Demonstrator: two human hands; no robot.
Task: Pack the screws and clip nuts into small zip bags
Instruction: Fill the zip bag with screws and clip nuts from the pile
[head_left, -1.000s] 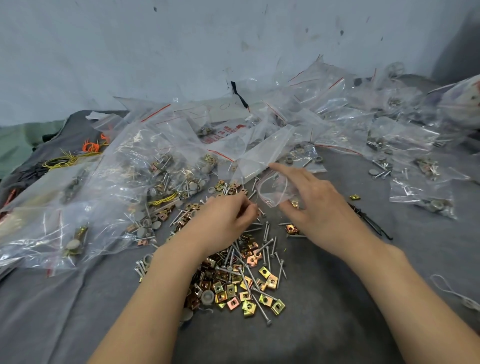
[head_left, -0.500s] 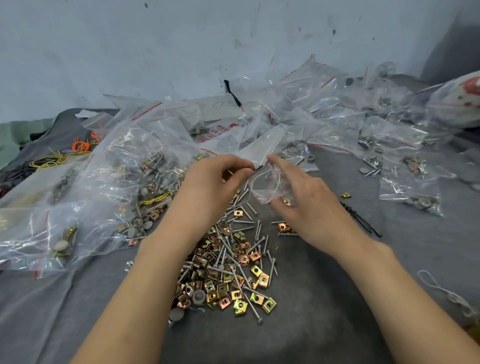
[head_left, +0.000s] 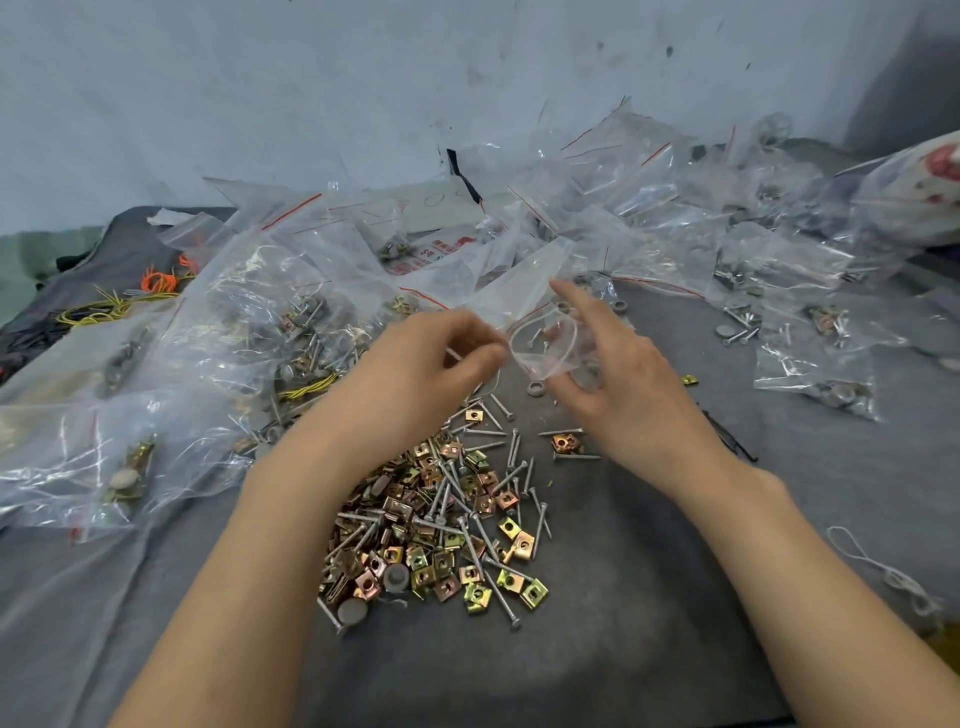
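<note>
A small clear zip bag (head_left: 540, 317) with a red zip line hangs open-mouthed above the grey cloth. My right hand (head_left: 618, 384) holds its mouth open, index finger along the far rim and thumb under the near rim. My left hand (head_left: 426, 364) sits at the bag's mouth, fingers curled, pinching a silver screw (head_left: 453, 354) that points toward the opening. Below both hands lies a loose heap of silver screws and gold-coloured clip nuts (head_left: 441, 525).
Filled and empty zip bags (head_left: 795, 291) lie piled across the back and right. A large clear bag of hardware (head_left: 156, 374) spreads on the left. Yellow and orange wires (head_left: 135, 296) lie at far left, a white cord loop (head_left: 883, 571) at right. A grey wall stands behind.
My left hand rose from the heap with a screw and came to the bag's mouth. My right hand kept the bag, spreading its mouth wider.
</note>
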